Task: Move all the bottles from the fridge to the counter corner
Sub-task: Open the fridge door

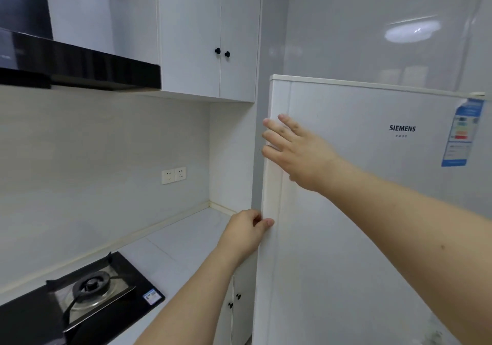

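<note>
Fingers (277,131) of the right hand (298,150) are extended nearly straight and slightly spread, laid flat against the front of the fridge door (359,211) close to its left edge, with the fingertips reaching that edge in its upper part. Nothing is gripped by this hand. Lower on the same edge, the left hand (246,231) is seen with fingers curled round the door's side; the thumb (266,222) is pressed on the front face, while the other fingertips are hidden behind the edge. The edge is thus pinched by this hand. The door is observed shut or very nearly so; whether a gap has opened cannot be told. No bottles are seen, the fridge interior being concealed behind the door. A brand name is printed on the door's upper right, beside an energy label (463,134). The counter corner (210,211) is located just left of the fridge, under the white wall cabinet (207,38). Two wall sockets (173,175) are fitted on the backsplash. A gas hob (90,291) is set in the counter at lower left, beneath a black range hood (80,62).
</note>
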Demonstrator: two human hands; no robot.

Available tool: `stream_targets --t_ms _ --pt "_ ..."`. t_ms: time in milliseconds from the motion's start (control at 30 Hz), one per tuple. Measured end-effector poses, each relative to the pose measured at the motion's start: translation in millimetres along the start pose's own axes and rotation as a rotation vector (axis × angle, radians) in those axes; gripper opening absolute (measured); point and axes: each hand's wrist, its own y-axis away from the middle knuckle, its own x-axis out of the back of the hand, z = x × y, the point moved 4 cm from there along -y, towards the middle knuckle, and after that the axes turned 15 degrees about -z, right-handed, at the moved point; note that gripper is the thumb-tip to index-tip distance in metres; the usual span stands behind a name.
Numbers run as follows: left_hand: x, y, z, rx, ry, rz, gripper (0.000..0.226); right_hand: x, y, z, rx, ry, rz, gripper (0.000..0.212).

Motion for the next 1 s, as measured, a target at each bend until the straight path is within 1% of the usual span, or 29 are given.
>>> stream_targets --t_ms 67,200,300,467,600,733,833,1000 --pt "-5.0 16.1 8.1 -0.012 -0.009 0.007 0.027 8.5 19.3 -0.7 -0.013 0.007 0.079 0.053" --pt "-15.3 42.0 24.4 -0.027 -0.036 -0.018 0.035 23.5 57.9 1.9 -0.040 0.007 0.147 0.048" --pt "-26.8 62.6 42.3 -0.034 -0.048 -0.024 0.037 32.2 86.5 2.3 -0.062 -0.015 0.211 0.038" --pt "-55.1 108.6 80.0 -0.027 -0.082 -0.010 0.038 43.3 149.4 17.0 -0.072 -0.015 0.187 0.049" --pt "-90.5 149.5 118.3 -0.039 -0.067 0.023 0.038 48.5 211.6 32.2 -0.070 -0.103 0.213 0.048" --pt "-126.6 180.6 154.2 -0.042 -0.041 0.017 0.037 47.7 271.0 46.4 -0.050 -0.185 0.229 0.041" --pt "-157.2 200.0 183.9 -0.041 -0.036 -0.003 0.035 46.1 316.8 61.9 -0.052 -0.194 0.215 0.048" --pt "-201.1 217.7 218.2 -0.026 0.012 -0.062 0.036 36.7 373.8 79.6 -0.096 -0.173 0.212 0.049"
